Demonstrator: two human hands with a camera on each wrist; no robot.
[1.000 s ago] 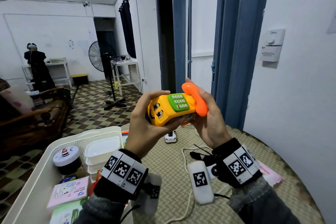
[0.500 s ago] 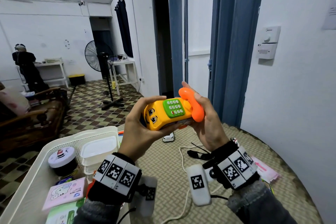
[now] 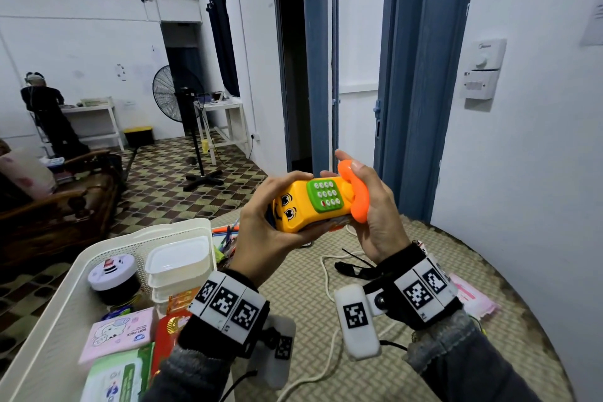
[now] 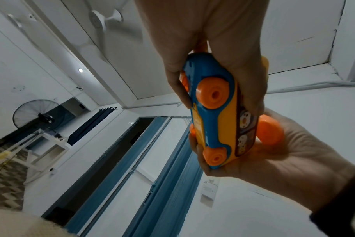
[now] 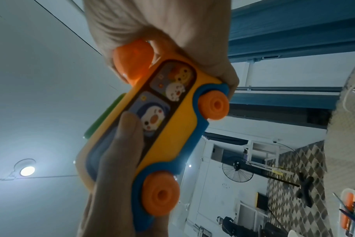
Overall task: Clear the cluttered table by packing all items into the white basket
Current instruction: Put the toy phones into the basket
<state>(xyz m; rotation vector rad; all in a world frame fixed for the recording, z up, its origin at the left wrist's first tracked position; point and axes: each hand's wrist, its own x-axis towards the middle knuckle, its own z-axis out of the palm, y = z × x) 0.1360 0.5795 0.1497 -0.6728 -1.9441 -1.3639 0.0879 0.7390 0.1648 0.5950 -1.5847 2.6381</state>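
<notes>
Both my hands hold a yellow toy phone car [image 3: 303, 210] in the air above the table. It has a green keypad, a cartoon face, an orange handset and orange wheels on a blue underside [image 4: 211, 112]. My left hand [image 3: 259, 220] grips the face end, thumb on top and fingers underneath. My right hand [image 3: 375, 215] grips the handset end, with its fingers behind the orange handset [image 3: 357, 196]. In the right wrist view, the toy's [image 5: 168, 128] side shows animal stickers. The white basket [image 3: 49, 320] stands at lower left, below my left hand.
In the basket lie a white-lidded dark jar [image 3: 112, 272], stacked plastic containers [image 3: 177, 259], a pink tissue pack [image 3: 117, 336] and a green wipes pack [image 3: 114, 378]. On the woven table mat [image 3: 293, 303] are a white cable [image 3: 326, 277], a black strap [image 3: 349, 268], a pink packet [image 3: 473, 299] and pens [image 3: 228, 235].
Both hands keep hold of the toy, which has sunk slightly with its face end tipped a little lower. My head view has shifted slightly to the right.
</notes>
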